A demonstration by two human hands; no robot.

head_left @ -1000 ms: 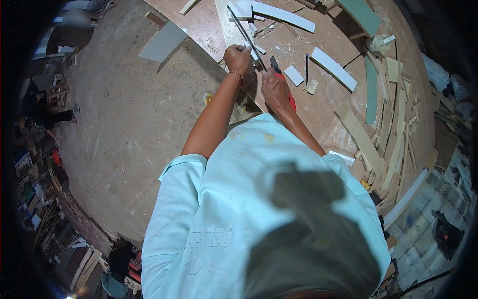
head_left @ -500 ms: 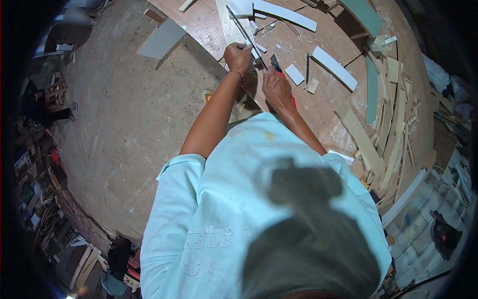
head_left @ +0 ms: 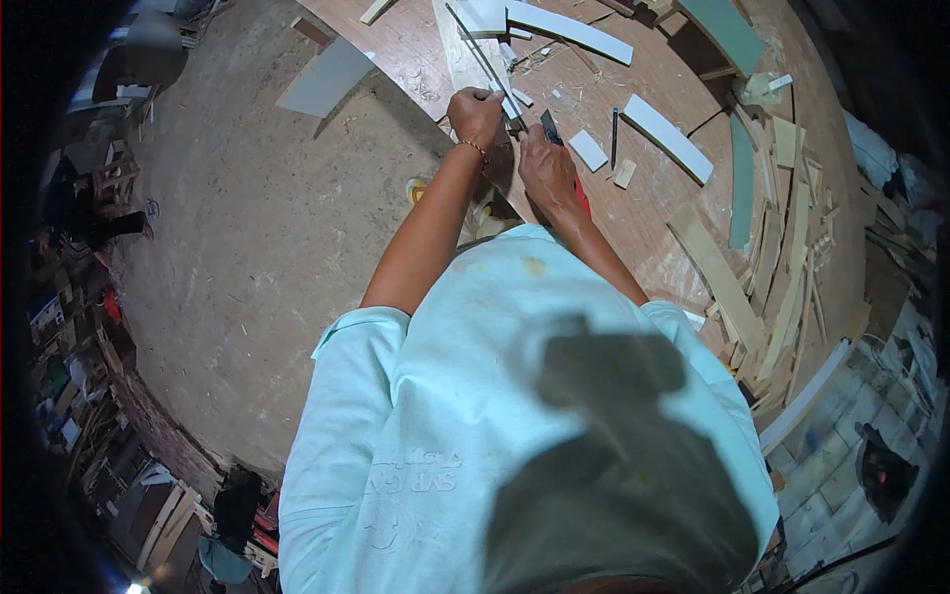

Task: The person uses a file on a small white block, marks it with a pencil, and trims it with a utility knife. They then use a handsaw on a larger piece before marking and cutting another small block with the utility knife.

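Note:
My right hand [head_left: 547,173] is closed around the near end of a long, thin, dark rod-like tool [head_left: 473,48], which slants away to the upper left. Close to its left side, my left hand [head_left: 476,117] is closed, fingertips pinched against the work; what they grip is mostly hidden. A small white piece [head_left: 509,105] lies by the left fingertips, under the tool. Both hands are over a pale board [head_left: 458,54] at the table's edge. Beside and partly beneath my right hand lies a red-handled tool with a dark blade [head_left: 551,128].
On the wooden table [head_left: 653,213] lie curved white pieces [head_left: 668,139], a small white block [head_left: 588,150], a dark pencil-like stick [head_left: 614,139] and a wood chip [head_left: 624,174]. Wood offcuts [head_left: 717,267] pile up at right, near a green curved piece [head_left: 740,183]. A grey panel [head_left: 327,79] stands left.
My right hand has shifted slightly up and left, and the thin tool has slid a little away along its length. My left hand stays almost in place.

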